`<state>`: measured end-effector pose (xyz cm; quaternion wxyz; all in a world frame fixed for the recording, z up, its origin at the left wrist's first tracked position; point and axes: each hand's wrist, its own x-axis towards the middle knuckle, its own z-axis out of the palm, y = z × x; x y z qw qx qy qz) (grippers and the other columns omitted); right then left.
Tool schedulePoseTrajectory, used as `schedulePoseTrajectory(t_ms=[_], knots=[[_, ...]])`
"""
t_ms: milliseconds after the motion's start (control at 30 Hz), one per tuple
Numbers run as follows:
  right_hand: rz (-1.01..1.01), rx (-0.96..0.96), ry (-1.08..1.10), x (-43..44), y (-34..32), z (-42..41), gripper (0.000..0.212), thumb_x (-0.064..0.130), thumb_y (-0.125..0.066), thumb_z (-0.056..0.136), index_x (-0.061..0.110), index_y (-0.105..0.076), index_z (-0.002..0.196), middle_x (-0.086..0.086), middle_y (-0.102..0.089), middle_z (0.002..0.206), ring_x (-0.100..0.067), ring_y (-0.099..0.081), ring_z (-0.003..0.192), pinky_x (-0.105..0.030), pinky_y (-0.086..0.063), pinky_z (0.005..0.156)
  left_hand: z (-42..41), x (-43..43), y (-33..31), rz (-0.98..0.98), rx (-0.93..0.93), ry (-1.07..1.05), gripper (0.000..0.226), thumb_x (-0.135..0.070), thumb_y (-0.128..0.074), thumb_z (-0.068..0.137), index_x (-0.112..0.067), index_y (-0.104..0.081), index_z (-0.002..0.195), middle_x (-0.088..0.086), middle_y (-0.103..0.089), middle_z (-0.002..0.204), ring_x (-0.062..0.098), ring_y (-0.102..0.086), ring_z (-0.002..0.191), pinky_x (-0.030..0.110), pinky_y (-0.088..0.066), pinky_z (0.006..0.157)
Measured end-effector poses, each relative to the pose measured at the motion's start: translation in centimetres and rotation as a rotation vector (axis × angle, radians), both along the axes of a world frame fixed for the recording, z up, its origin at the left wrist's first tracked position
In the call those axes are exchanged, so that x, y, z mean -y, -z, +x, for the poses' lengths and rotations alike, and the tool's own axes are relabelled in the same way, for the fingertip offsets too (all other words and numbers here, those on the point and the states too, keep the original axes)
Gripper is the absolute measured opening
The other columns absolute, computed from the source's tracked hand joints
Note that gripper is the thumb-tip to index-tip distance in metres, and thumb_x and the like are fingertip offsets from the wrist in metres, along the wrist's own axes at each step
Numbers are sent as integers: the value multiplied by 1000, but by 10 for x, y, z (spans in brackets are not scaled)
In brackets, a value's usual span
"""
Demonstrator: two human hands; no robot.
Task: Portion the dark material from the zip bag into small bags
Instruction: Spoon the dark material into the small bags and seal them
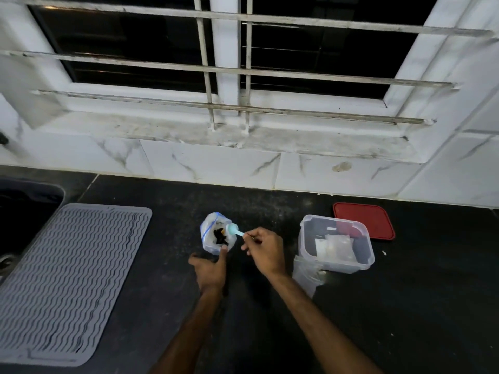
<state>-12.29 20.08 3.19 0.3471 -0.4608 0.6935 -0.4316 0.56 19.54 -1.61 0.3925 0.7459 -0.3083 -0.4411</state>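
Right hand (266, 252) pinches the handle of a pale blue spoon (234, 230), fingers closed on it; I see the bowl just beyond the fingertips, over the mouth of the zip bag (216, 233). Dark material (220, 236) sits inside, under the spoon. Left hand (210, 269), nearer me, thumb up against the bag's near edge. Right of the grip: a clear tub (337, 244) holding small bags (334, 248), red lid (364, 220) beyond. Far left, a grey mat (73, 276).

Both forearms extended forward, bare. Left hand (211, 269) palm down, thumb up and pinching, fingers curled. Right hand (266, 251) just right of it, slightly ahead, fingers closed in a pinch, wrist bent left.
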Motion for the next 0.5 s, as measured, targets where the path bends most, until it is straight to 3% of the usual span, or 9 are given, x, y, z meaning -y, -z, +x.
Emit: schedulePoseTrajectory(t_ms=[100,233,367,500], knots=[[78,-247,-54,24,18,6,9,29,-65,86,24,-70,81,10,-72,69,-4,-67,64,-33,-57,67,-1,18,1,-6,57,44,83,-42,-76,80,-3,-30,136,22,-54,129,37,-56,118,44,-47,94],[140,-486,-118,43,23,7,13,35,-61,87,24,-68,84,6,-72,77,-9,-67,71,-35,-56,69,7,42,-1,30,259,112,84,-46,-71,83,-10,-28,145,25,-41,139,41,-45,126,48,-44,94],[138,-649,-210,59,24,10,16,35,-58,91,23,-68,92,3,-73,85,-15,-68,78,-31,-54,69,18,61,10,-23,394,239,68,-44,-63,90,-19,-35,147,20,-41,138,38,-42,126,47,-43,92],[134,-736,-242,69,30,22,17,33,-55,92,21,-67,93,-2,-72,87,-22,-68,80,-34,-54,69,24,72,22,-66,416,314,47,-36,-62,91,-8,-52,129,17,-54,124,35,-49,117,44,-44,88]])
